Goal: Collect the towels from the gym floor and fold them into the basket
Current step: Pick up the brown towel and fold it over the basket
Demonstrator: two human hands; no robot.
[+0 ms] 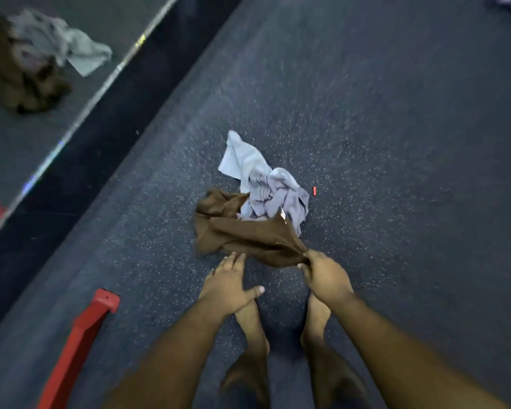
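Two towels lie in a heap on the floor [396,143], the lower towel [248,234] in front of the upper towel [266,184]. The right hand [325,276] holds the lower towel's near corner; the left hand [227,284] is beside it. A mirror [42,84] stands at the left.

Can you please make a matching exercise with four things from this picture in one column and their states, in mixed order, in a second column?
Things:
1. brown towel
2. pale grey towel
3. left hand
4. red bar

States:
A. open, fingers reaching toward the cloth
B. lies on the floor at the lower left
C. pinched at one corner by the right hand
D. crumpled on the floor, untouched by either hand

Pairs: 1-C, 2-D, 3-A, 4-B
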